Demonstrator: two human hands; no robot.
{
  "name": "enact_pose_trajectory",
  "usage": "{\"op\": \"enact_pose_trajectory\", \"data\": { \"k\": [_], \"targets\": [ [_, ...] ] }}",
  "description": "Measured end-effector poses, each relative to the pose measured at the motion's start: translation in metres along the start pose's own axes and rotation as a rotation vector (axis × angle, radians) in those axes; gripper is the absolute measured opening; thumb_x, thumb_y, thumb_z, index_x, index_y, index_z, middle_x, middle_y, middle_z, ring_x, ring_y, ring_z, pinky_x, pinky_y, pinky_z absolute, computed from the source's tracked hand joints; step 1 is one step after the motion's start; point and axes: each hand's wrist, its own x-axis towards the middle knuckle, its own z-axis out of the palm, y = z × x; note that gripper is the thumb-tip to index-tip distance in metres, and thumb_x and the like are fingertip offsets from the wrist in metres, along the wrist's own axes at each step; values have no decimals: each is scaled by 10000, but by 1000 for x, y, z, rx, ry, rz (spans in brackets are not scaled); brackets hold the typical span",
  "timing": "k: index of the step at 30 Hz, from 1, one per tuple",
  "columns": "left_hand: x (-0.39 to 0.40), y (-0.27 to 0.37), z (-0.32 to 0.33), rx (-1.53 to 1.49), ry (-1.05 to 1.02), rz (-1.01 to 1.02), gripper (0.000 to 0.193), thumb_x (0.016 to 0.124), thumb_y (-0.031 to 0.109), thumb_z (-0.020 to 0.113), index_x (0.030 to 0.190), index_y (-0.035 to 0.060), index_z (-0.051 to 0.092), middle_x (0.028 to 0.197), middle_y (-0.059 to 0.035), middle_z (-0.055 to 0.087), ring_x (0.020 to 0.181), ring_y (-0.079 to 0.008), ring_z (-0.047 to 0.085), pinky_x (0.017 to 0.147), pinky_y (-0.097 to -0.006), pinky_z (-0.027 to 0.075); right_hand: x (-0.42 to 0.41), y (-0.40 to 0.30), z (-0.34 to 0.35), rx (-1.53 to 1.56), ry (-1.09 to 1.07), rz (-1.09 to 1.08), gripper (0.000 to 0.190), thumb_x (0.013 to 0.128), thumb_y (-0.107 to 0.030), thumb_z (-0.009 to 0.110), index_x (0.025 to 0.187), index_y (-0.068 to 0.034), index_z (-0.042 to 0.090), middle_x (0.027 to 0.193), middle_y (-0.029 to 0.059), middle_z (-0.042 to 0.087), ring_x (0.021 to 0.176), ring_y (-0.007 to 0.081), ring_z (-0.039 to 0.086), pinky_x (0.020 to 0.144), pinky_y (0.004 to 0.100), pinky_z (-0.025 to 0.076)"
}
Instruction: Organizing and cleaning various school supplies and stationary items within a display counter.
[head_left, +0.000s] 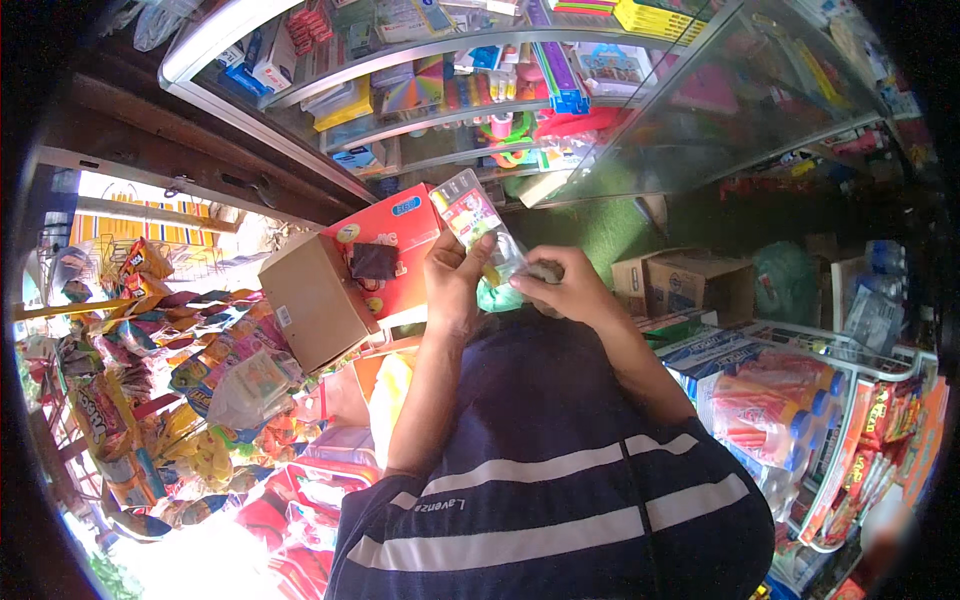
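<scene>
Before my chest I hold a small clear plastic package (474, 213) with a colourful printed card in it, tilted up and to the left. My left hand (454, 271) grips its left side, thumb across the front. At its lower right end, the fingertips of my right hand (564, 282) pinch the clear plastic. Something yellowish shows near the package's bottom end, too small to name. Just left of my left hand stands a red box (409, 225) with a dark, flat, square object (374, 261) against it. Green plastic (499, 295) shows below the package, partly hidden by my hands.
A glass display case (450, 37) with stationery on its shelves spans the far side. A brown cardboard box (315, 300) stands left, near many hanging snack packets (225, 360). Right are cardboard cartons (675, 277), plastic jars with blue lids (772, 397) and a snack rack (862, 450).
</scene>
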Motion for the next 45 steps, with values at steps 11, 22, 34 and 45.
{"op": "enact_pose_trajectory", "data": {
  "k": [11,22,34,45],
  "targets": [
    [80,-26,-36,245,-144,-145,239,916,165,567,1110,30,529,882,-64,618,708,-134,611,527,-257,495,24,19,-23,37,188,-200,257,814,-215,725,931,5,663,811,56,662,753,88,598,686,257,476],
    [356,-7,-98,587,45,-67,374,873,220,633,1209,81,548,680,-57,589,432,-114,475,378,-263,371,19,24,-118,41,356,76,271,827,-227,710,1004,-25,674,918,67,671,854,139,618,791,294,486],
    [382,-19,-120,1182,198,397,379,788,268,715,1073,41,608,847,-92,676,710,-208,662,632,-343,507,59,17,-153,33,308,88,239,841,-211,685,989,-24,671,922,57,666,839,137,612,776,294,482],
    [345,22,-102,1496,644,182,613,740,503,665,1099,17,564,1093,-275,579,974,-427,591,812,-505,483,52,23,-131,83,257,152,255,827,-225,704,984,-26,672,937,69,665,904,154,611,823,313,471]
  ]
}}
